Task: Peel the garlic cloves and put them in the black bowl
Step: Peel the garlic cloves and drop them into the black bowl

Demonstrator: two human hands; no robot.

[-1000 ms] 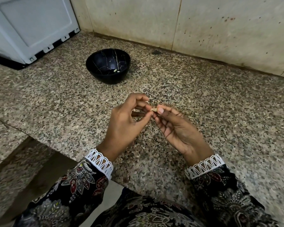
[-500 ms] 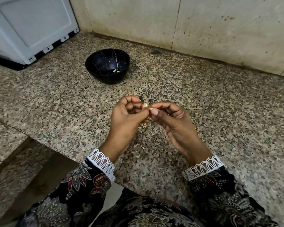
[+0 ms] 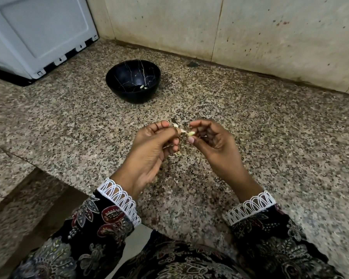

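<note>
both hands, left (image 3: 155, 141) and right (image 3: 212, 137), pinch one small pale garlic clove (image 3: 190, 133) with papery skin above the speckled granite table (image 3: 270, 127); the round glossy black bowl (image 3: 117, 81) holds peeled cloves (image 3: 143, 87).

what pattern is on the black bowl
Black bowl: thin pale crack-like veins, marble style, clearest inside it in the head view.

The desk (image 3: 270, 137) is a speckled granite slab, beige flecked with black and brown, running back to a tiled wall. Toward its far left corner stands the black bowl (image 3: 117, 85), with small pale pieces on its bottom, and beside it, at the left edge, sits a white appliance (image 3: 38, 31). Near the middle of the desk lie thin curls of garlic skin (image 3: 174, 154), and a dark spot (image 3: 192, 64) marks the far edge by the wall.
</note>
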